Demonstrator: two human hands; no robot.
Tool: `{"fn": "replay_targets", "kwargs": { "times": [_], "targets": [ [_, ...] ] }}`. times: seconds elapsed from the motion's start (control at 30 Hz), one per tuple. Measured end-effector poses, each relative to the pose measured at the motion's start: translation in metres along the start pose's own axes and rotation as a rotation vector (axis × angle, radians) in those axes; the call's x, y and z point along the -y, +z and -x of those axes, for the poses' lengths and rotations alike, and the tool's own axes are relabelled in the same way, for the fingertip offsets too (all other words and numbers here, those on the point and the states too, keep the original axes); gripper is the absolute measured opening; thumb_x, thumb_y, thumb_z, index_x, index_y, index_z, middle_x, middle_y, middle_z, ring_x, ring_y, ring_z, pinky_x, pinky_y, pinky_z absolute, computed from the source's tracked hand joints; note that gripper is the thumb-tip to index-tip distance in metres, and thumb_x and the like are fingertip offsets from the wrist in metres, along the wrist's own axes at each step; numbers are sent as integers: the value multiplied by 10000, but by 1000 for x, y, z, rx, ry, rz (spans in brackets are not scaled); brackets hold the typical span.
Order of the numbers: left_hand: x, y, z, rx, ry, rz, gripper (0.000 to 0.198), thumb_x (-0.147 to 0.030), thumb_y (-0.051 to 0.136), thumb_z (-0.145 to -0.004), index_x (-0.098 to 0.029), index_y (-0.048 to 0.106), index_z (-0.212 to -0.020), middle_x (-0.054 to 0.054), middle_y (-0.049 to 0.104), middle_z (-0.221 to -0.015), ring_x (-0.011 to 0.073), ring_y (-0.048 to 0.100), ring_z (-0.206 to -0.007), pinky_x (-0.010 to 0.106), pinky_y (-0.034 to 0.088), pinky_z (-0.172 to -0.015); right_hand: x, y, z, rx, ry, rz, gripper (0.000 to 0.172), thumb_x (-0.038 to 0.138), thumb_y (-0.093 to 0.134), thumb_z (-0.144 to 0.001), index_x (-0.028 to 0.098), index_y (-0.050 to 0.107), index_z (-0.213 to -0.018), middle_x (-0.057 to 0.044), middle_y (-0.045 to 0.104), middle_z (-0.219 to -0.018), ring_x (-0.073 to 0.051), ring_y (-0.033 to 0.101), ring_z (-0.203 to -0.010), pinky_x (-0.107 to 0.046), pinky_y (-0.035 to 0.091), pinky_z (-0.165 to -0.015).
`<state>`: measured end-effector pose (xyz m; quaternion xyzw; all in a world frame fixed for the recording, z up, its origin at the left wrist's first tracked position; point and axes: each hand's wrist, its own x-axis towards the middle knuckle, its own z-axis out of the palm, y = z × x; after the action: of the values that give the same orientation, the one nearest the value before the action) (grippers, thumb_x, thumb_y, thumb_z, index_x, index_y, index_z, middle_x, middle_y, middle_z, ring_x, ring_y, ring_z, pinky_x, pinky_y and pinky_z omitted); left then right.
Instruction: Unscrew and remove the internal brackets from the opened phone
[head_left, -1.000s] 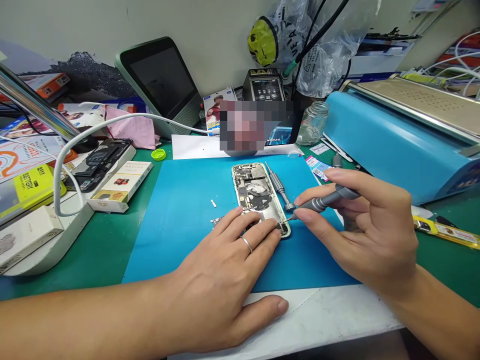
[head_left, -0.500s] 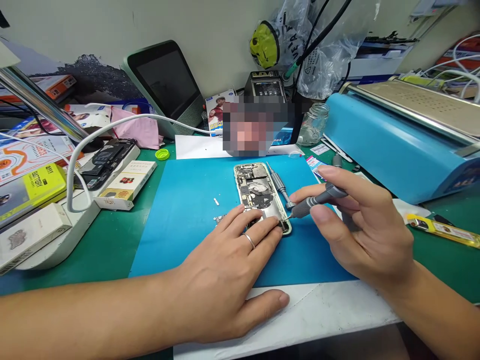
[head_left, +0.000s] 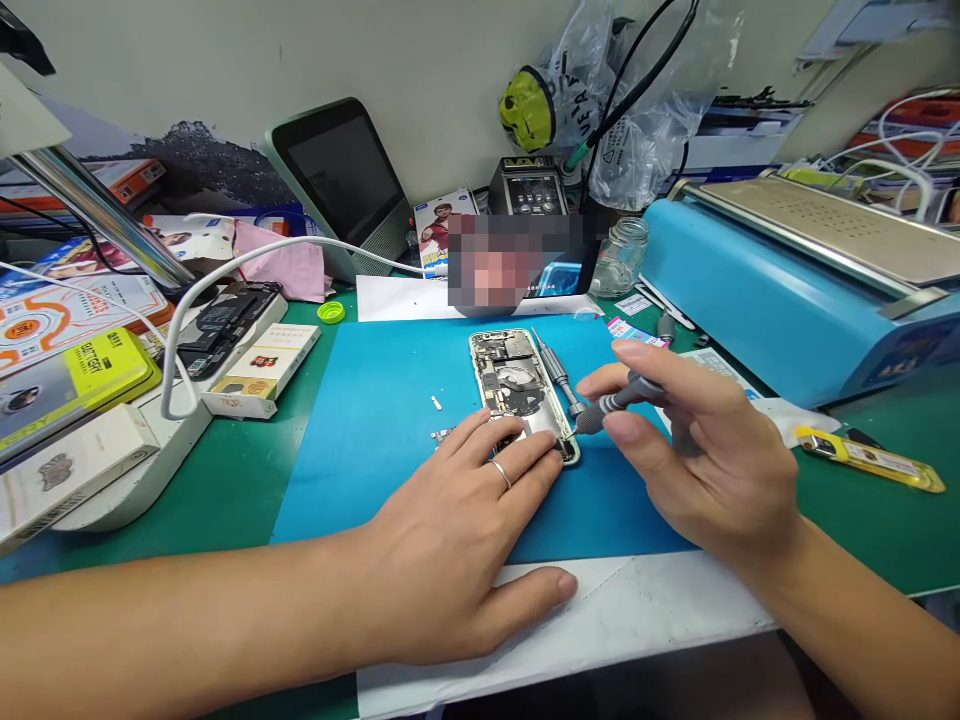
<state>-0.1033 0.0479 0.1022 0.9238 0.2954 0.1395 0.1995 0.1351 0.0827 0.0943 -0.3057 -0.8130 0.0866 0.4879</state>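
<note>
An opened smartphone (head_left: 517, 375) lies on the blue mat, its inner parts bare. My left hand (head_left: 457, 520) rests flat with outstretched fingertips on the phone's lower end and covers part of it; a ring is on one finger. Between thumb and fingers, my right hand (head_left: 705, 450) holds a grey precision screwdriver (head_left: 611, 402), tilted, its tip at the phone's lower right edge. A second grey screwdriver (head_left: 556, 370) lies along the phone's right side. Left of the phone are a small white piece (head_left: 436, 403) and some tiny metal parts (head_left: 442, 436), partly behind my left fingers.
The blue mat (head_left: 360, 430) lies on a green table. A blue machine (head_left: 750, 300) and a yellow cutter (head_left: 870, 458) stand or lie at the right. At the left are boxes (head_left: 266, 365) and a white cable (head_left: 247, 255). A glass jar (head_left: 621, 258) and tilted screen device (head_left: 337, 165) stand behind.
The camera view has shifted slightly. My right hand and the screwdriver have turned a little, with the tip still at the phone's lower right edge. My left hand keeps its place on the phone.
</note>
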Motion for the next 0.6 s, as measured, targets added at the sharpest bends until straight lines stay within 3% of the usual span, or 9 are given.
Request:
{"fn": "replay_targets", "kwargs": {
  "times": [0.1, 0.3, 0.47, 0.6],
  "targets": [
    [0, 0, -1, -6, -1, -1, 695, -527, 530, -1030, -56, 464, -1537, 134, 491, -1588, 369, 364, -1442, 568, 260, -1264, 3, 0, -1, 7, 7, -1, 646, 58, 625, -952, 317, 523, -1535, -44, 772, -1192, -225, 760, -986, -441, 634, -946],
    [1, 1, 1, -25, 9, -11, 719, -545, 521, -1029, -54, 447, -1549, 130, 488, -1584, 371, 353, -1436, 558, 283, -1250, 4, -1, -6, 28, -73, 81, 632, 144, 674, -958, 347, 524, -1537, -46, 746, -1248, -236, 709, -929, -448, 616, -851],
    [0, -1, 1, -4, -9, -21, 699, -547, 510, -1033, -70, 465, -1541, 114, 488, -1590, 362, 344, -1455, 545, 271, -1268, 8, -2, -5, 7, 8, 97, 606, 120, 578, -1000, 370, 513, -1548, -56, 730, -1242, -271, 710, -999, -499, 568, -954],
    [-1, -1, 1, -19, -13, -8, 703, -552, 522, -1026, -88, 454, -1551, 90, 478, -1604, 350, 328, -1476, 541, 264, -1279, 8, -4, -6, 1, -43, 137, 604, 131, 608, -983, 339, 526, -1544, -65, 719, -1089, -253, 663, -858, -474, 568, -816]
  ]
}}
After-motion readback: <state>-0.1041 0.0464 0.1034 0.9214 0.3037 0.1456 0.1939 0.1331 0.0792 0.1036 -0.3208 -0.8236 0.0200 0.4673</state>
